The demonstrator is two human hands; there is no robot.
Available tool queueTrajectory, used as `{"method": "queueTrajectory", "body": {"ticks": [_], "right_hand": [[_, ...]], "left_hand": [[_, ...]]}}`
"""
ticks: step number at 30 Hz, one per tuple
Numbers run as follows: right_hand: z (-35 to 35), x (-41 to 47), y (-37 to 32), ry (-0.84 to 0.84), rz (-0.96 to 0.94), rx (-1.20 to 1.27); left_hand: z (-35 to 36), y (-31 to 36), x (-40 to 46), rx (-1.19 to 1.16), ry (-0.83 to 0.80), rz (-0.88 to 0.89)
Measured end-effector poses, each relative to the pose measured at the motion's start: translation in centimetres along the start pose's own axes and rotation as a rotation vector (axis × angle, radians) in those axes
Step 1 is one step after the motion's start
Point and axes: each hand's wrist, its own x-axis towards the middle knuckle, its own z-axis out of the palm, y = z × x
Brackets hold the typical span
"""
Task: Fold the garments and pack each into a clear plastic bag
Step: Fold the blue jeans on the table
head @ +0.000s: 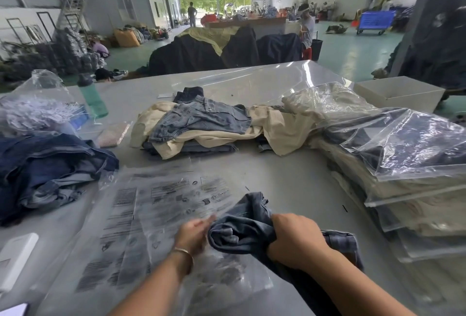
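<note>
The big grey table [290,184] holds piles all around: dark blue jeans [50,166] on the left, a mixed heap of cream and denim clothes [201,124] in the middle, and a stack of packed bags [408,164] on the right. Close to the person lies the clear plastic bag [156,217] with black print on it, flat on the table and blurry at its near edge. The folded denim garment [244,230] sits at the right edge of that bag, bunched up thick. The right hand [295,240] grips the garment, fingers curled tight around the fold. The left hand [195,233] is at the bag beside the garment; it looks blurry, so I cannot tell if its fingers pinch the plastic or just touch it. The step looks like sliding the garment into the bag. To do it well, the left hand should lift only the top sheet so the mouth opens wide, and the right hand should keep the fold squeezed flat and push it in straight, so it does not come undone or snag the thin plastic
</note>
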Motion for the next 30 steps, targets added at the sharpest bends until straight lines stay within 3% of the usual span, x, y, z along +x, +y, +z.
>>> {"method": "queueTrajectory", "body": {"ticks": [2,5,10,13,15,20,23,27,30], "right_hand": [[-0.3,-0.3,0.7,-0.015,0.021,-0.010],[-0.9,-1.0,1.5,-0.020,0.014,-0.019],[-1.9,-3.0,0.6,0.156,-0.230,-0.036],[-1.6,-3.1,-0.9,0.182,-0.408,-0.041],[-1.1,-2.6,-1.9,0.173,-0.415,-0.051],[-0.2,-0.3,-2.0,0.221,-0.080,0.006],[-0.2,1.2,-1.2,0.231,0.114,0.042],[-0.6,2.4,-0.7,0.167,0.253,0.155],[-0.5,2.2,-0.2,0.140,0.283,0.288]], "left_hand": [[-1.2,2.9,0.9,-0.125,-0.023,-0.036],[-3.1,7.2,1.2,-0.130,-0.058,0.113],[-1.1,10.6,0.4,0.522,0.053,0.506],[0.3,10.5,-0.4,0.727,-0.005,0.580],[0.7,10.7,-1.3,0.828,-0.040,0.613],[1.2,10.4,-4.1,0.911,-0.198,0.654],[1.1,10.2,-5.7,0.892,-0.183,0.712],[3.0,9.4,-8.2,0.840,-0.210,0.712],[5.5,8.8,-10.9,0.695,-0.398,0.691]]}}
